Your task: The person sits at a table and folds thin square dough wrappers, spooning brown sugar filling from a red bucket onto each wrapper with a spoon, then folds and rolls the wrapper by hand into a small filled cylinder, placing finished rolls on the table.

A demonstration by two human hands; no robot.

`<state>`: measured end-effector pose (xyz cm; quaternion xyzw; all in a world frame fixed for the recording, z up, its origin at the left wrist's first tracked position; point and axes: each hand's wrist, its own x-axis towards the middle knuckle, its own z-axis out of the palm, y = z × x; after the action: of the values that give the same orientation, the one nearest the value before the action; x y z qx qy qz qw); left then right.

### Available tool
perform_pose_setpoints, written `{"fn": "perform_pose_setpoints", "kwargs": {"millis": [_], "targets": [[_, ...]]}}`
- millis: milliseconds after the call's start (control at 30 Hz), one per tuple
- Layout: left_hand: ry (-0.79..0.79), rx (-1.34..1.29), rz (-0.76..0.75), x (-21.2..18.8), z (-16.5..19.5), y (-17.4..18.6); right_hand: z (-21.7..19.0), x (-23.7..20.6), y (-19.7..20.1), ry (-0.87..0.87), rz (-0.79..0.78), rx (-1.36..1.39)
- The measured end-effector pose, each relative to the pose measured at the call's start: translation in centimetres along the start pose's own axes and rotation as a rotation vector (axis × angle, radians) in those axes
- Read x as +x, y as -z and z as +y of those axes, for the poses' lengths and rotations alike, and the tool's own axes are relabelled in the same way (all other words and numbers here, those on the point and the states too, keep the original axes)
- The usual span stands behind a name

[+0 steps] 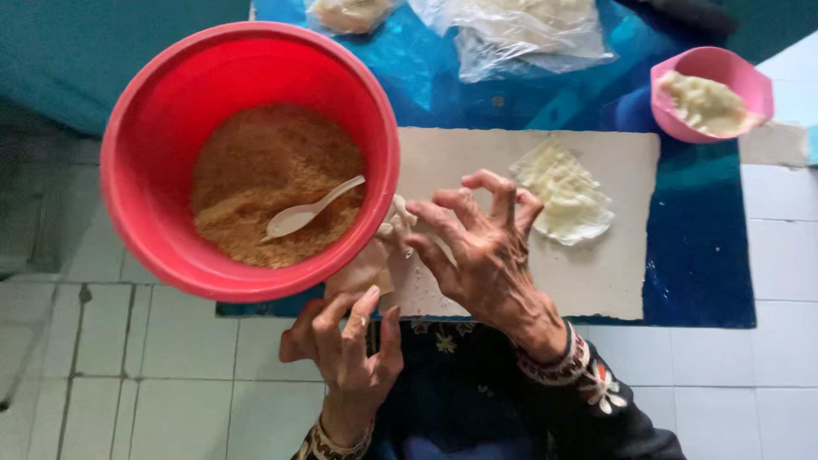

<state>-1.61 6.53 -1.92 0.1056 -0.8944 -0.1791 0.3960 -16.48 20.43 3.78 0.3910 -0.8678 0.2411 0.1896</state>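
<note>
A pale dough wrapper [368, 266] lies at the near left corner of a beige work board [596, 281]. My right hand [477, 243] bends over it, fingertips pinching its folded upper edge. My left hand [345, 341] sits just below, fingers touching the wrapper's near edge. Beside them stands a big red bowl [162, 111] of brown crumbly filling [264, 170] with a white plastic spoon [311, 209] resting in it. Another flat wrapper [567, 192] lies further right on the board.
A small pink bowl [750, 81] of white paste stands at the far right. Clear plastic bags [520, 34] with more dough lie at the back on a blue mat [699, 247]. White floor tiles [153, 366] surround the mat.
</note>
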Motion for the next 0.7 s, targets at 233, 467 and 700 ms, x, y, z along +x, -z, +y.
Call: {"fn": "perform_pose_setpoints", "kwargs": {"millis": [233, 467, 700], "targets": [[-0.003, -0.102, -0.072, 0.2, 0.2, -0.3, 7.0, -5.4, 8.2, -0.150, -0.122, -0.394], [-0.174, -0.482, -0.281, 2.9, 5.4, -3.0, 11.1, -7.2, 7.7, -0.061, -0.106, -0.338], [-0.429, -0.193, -0.383, 6.0, 9.8, -8.6, 14.6, -7.6, 7.8, -0.239, -0.045, -0.052]]}}
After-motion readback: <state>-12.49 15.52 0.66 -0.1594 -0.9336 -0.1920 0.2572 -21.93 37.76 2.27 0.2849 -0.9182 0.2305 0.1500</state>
